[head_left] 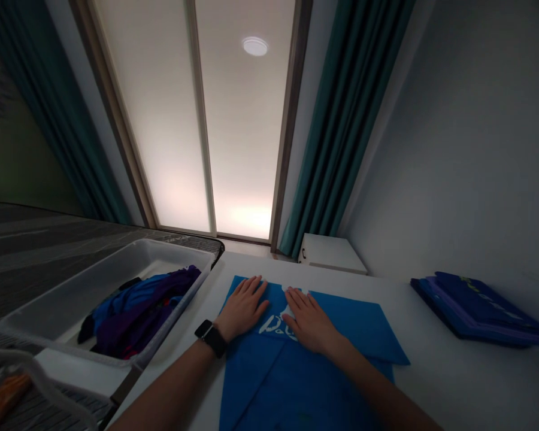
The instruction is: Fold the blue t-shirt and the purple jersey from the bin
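Note:
A bright blue garment (341,335) with white lettering lies spread on the white table (453,383) in front of me, one side folded in. My left hand (243,307) rests flat on its upper left part, fingers stretched out, a black watch on the wrist. My right hand (309,322) lies flat beside it on the middle of the cloth, fingers also extended. The two hands are close together and neither grips anything.
A white plastic tub (72,293) at the left holds crumpled blue and purple clothes (139,311). A stack of folded dark blue garments (480,311) sits at the right of the table. A small white cabinet (330,252) stands by teal curtains and a window behind.

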A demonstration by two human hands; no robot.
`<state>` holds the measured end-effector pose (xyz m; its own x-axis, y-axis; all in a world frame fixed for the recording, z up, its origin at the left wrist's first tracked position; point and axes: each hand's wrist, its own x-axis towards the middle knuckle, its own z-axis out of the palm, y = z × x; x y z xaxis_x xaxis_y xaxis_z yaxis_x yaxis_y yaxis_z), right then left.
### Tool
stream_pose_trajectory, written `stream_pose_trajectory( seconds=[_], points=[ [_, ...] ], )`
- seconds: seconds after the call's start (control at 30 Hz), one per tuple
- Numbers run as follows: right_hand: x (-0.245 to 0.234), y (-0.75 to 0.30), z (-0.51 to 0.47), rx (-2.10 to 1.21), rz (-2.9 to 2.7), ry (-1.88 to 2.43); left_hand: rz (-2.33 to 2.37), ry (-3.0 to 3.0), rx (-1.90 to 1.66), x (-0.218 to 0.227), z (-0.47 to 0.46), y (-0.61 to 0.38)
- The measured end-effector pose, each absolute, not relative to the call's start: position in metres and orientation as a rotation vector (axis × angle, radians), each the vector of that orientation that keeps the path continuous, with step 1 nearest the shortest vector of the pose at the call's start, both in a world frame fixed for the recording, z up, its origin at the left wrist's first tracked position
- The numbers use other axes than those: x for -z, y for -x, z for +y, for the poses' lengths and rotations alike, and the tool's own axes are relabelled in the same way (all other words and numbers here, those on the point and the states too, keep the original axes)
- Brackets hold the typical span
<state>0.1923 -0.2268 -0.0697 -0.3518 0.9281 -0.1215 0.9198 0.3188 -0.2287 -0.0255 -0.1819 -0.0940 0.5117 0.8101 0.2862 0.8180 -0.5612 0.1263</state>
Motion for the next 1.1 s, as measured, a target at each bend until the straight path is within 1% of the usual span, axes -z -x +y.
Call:
stream_pose_trajectory(
  seconds=[0.17,0.27,0.47,0.87,1.1],
  points=[
    [0.083,-0.237,-0.229,-0.435,-2.392,1.98,-1.573,2.77,0.366,0.099,-0.181,0.025],
    [0.09,-0.251,-0.228,-0.42,-2.332,2.046,-1.583,2.782,0.375,0.101,-0.18,0.027],
    [0.094,-0.254,-0.227,-0.358,-2.298,2.016,-1.551,2.746,0.372,0.105,-0.177,0.027],
    [0.092,-0.268,-0.243,-0.422,-2.242,2.07,-1.561,2.75,0.324,0.098,-0.175,0.029],
    [0.093,-0.268,-0.241,-0.418,-2.234,2.057,-1.413,2.787,0.404,0.094,-0.196,0.009]
  ],
)
